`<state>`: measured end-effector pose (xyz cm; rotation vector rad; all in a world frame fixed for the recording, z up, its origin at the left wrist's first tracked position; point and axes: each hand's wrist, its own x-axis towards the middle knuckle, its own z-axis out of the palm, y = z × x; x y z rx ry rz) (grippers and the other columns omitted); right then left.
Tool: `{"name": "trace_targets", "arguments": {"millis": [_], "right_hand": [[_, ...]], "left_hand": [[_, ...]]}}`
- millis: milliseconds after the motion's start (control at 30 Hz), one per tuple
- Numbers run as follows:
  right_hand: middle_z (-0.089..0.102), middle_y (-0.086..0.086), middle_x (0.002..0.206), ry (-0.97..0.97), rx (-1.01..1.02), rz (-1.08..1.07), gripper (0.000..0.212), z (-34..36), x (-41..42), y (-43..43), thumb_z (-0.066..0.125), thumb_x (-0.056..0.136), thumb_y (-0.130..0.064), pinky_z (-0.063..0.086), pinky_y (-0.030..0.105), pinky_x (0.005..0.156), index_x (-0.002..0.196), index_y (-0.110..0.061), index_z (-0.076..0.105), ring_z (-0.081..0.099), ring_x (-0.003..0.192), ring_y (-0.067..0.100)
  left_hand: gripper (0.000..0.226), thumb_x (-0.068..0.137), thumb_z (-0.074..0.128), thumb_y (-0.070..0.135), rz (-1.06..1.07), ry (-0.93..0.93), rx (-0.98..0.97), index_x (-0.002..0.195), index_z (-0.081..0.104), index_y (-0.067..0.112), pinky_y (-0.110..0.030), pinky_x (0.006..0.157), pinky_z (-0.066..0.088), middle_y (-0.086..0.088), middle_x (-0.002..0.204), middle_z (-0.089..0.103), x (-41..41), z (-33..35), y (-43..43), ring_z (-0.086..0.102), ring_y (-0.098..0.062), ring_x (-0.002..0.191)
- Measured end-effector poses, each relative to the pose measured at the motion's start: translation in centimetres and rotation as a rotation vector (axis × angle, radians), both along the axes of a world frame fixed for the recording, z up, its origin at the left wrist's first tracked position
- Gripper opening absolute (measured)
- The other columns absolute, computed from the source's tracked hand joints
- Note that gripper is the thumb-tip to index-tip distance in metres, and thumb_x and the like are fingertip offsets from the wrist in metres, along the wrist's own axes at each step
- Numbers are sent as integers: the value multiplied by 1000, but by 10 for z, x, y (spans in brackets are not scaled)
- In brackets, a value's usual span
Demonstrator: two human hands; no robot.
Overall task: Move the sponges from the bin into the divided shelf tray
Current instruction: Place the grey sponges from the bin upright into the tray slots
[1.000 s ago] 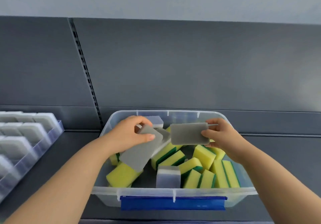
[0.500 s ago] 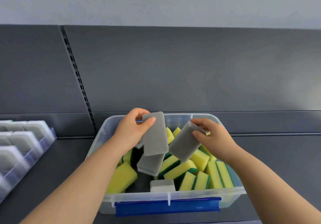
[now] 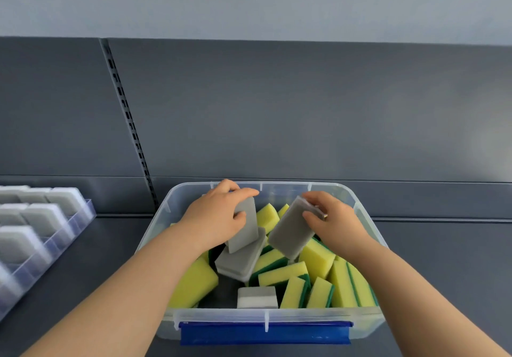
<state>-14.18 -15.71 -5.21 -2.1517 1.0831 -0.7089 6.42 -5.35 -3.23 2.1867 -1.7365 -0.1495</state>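
A clear plastic bin (image 3: 368,215) with a blue front latch sits on the dark shelf in front of me. It holds several yellow-and-green sponges (image 3: 282,272) and a few grey ones. My left hand (image 3: 219,218) grips a grey sponge (image 3: 246,229) held upright over the bin's back left. My right hand (image 3: 335,221) grips another grey sponge (image 3: 289,233), tilted, over the bin's middle. A third grey sponge (image 3: 238,262) lies under the left one. The divided shelf tray (image 3: 69,229) at the far left holds rows of grey sponges.
A small grey-and-white sponge (image 3: 257,297) stands at the bin's front. Behind the bin rises the dark back panel with a slotted upright (image 3: 130,126). Bare dark shelf (image 3: 443,259) stretches to the right of the bin and between bin and tray.
Both hands have turned their grey sponges from flat to more upright and lowered them slightly in the bin. The view has shifted, so the bin sits more to the centre.
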Motion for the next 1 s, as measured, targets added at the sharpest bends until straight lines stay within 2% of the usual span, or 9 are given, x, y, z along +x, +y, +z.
{"name": "trace_targets", "arguments": {"millis": [133,200,300,400,567,667,833,933,1000], "right_hand": [[56,-17,100,-180,60,-69,29,9,-6,-4,57,89,-19,42,18,77,116,-28,55,55,99,8],[54,-20,99,-167,39,-72,33,12,-9,-4,60,87,-20,42,21,81,120,-27,54,54,99,7],[53,-15,110,-134,-27,-49,43,14,-9,-3,63,85,-21,40,19,86,125,-28,51,50,100,3],[49,-14,119,-87,-115,-11,51,10,-7,1,63,85,-20,35,15,86,132,-28,46,45,102,1],[43,-14,113,-62,-283,53,51,8,2,20,64,83,-17,32,8,76,131,-22,49,38,97,1],[52,-4,113,-69,-372,86,47,13,13,41,67,81,-15,36,18,77,127,-18,54,44,94,10],[55,1,109,-56,-522,215,47,30,46,96,71,77,-12,39,22,80,122,-15,56,51,94,17],[57,3,109,-63,-582,262,45,42,75,143,72,76,-10,48,27,75,118,-14,58,55,94,22],[58,4,108,-90,-615,289,44,47,98,179,72,75,-7,50,30,72,116,-13,60,56,91,24]], "left_hand": [[50,93,51,35,-3,-5,-70,138,33,44,-32,85,44,13,133,39,-6,9,-1,47,-14,112],[56,91,55,32,22,-28,-148,141,30,39,-30,83,41,12,134,40,-11,18,0,47,-15,113],[60,88,61,30,51,-42,-235,141,33,34,-26,78,36,11,133,42,-19,27,3,46,-15,113],[58,84,66,28,84,-102,-279,137,42,32,-30,74,40,12,127,48,-29,28,9,48,-15,108],[57,72,77,22,55,-232,-349,124,57,24,-35,66,51,6,115,61,-26,18,34,47,-12,99],[57,71,76,24,71,-294,-354,125,57,21,-35,65,52,2,114,62,-14,16,61,48,-13,100],[50,73,76,22,99,-415,-426,120,60,17,-31,70,49,1,106,64,17,23,126,51,-15,97],[42,80,64,26,126,-510,-462,120,60,15,-29,76,42,-1,106,64,44,27,184,51,-18,96],[43,78,71,23,173,-550,-468,119,62,14,-31,75,45,-1,103,65,62,30,230,54,-19,94]]}}
